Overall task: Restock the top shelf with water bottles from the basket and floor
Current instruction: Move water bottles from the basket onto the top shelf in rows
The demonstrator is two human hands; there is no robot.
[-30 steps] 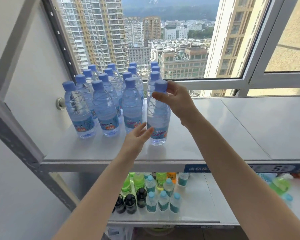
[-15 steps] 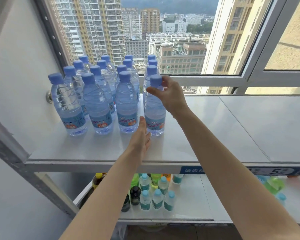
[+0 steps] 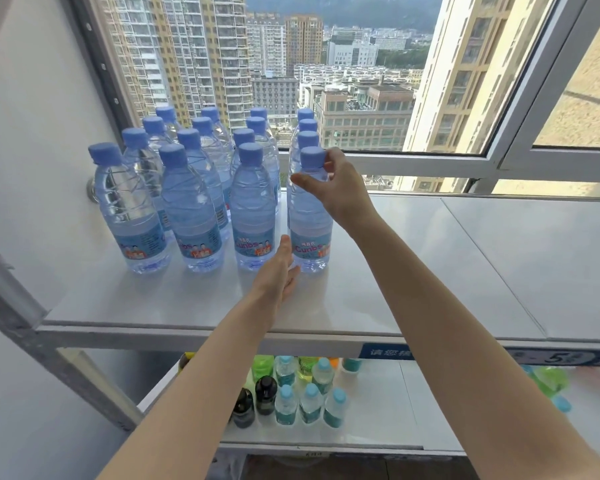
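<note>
white top shelf is carrying bottle rows. left of the front bottle, the left hand is resting flat-fingered at its base; the right hand is pinching its neck. placement is ending, i judge; next, releasing and fetching another.

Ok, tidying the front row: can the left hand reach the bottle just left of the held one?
Likely yes: the left hand lies open right beside that bottle, nothing between.

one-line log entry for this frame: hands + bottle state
step: placing | right hand: grips neck of front-right water bottle | left hand: open, fingers by its base | bottle: upright on top shelf
</note>
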